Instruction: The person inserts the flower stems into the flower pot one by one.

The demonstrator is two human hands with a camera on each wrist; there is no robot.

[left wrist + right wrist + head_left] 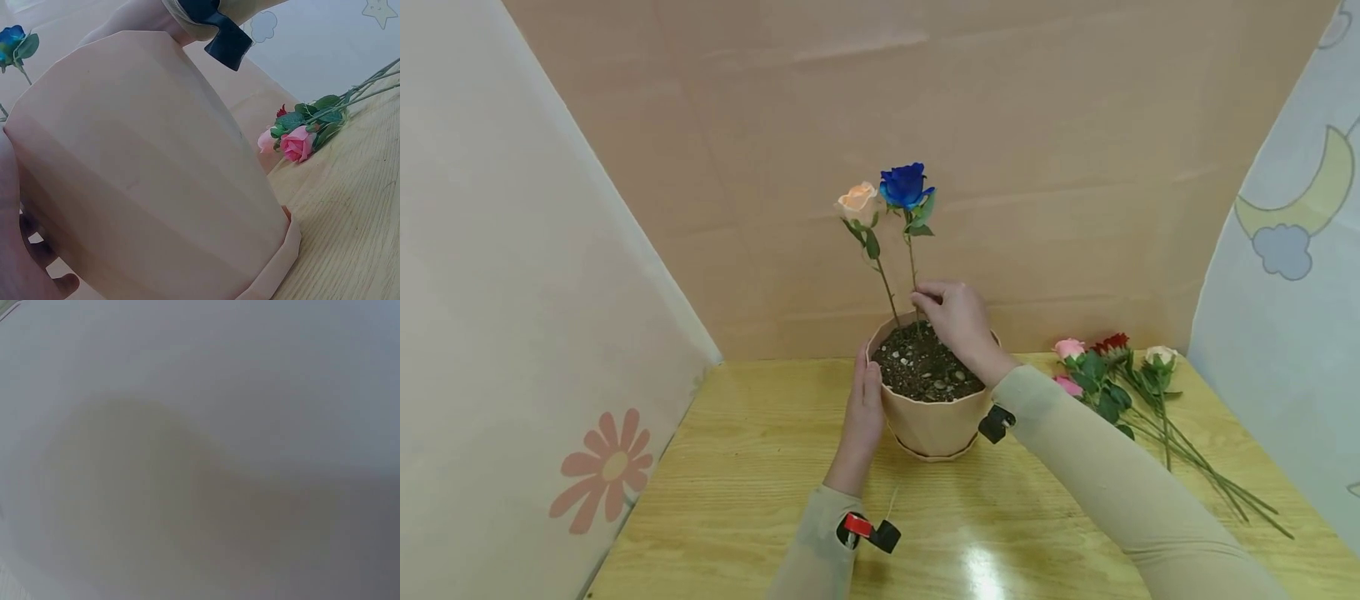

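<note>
A pale peach flowerpot (936, 429) full of dark soil (917, 367) stands in a matching saucer (275, 262). My left hand (865, 408) holds the pot's left side, thumb near the rim and fingers curving round the wall in the left wrist view. Above the soil, my right hand (958, 321) pinches the stem of a blue rose (905, 185) between thumb and fingertips; the stem's lower end meets the soil. Beside it a peach-coloured rose (858, 202) rises from the soil, leaning left. A blurred pale surface fills the right wrist view, hiding the hand there.
To the pot's right, several cut roses lie on the wooden table (760, 467): pink (297, 144), dark red (1111, 342) and cream (1162, 357), stems toward the front right. A brown backdrop (760, 167) stands close behind the pot, with pale printed panels (535, 250) at both sides.
</note>
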